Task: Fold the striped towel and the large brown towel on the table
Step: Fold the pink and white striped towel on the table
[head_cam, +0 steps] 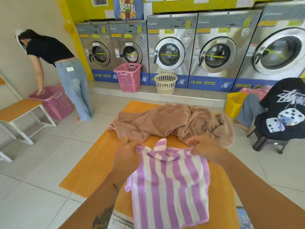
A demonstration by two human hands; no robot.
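Observation:
A purple-and-white striped towel (pixel 170 184) hangs in front of me above the near part of the orange table (pixel 92 171). My left hand (pixel 127 152) grips its upper left corner and my right hand (pixel 203 146) grips its upper right corner. The top edge sags between them, and one corner flap sticks up in the middle. The large brown towel (pixel 171 123) lies crumpled in a heap across the far half of the table, just beyond my hands.
A row of washing machines (pixel 170 52) lines the back wall, with a pink basket (pixel 127 76), a cream basket (pixel 165 85) and a yellow bin (pixel 234 104) before them. A person (pixel 54 63) bends over another pink basket at left. A seated person (pixel 280 109) is at right.

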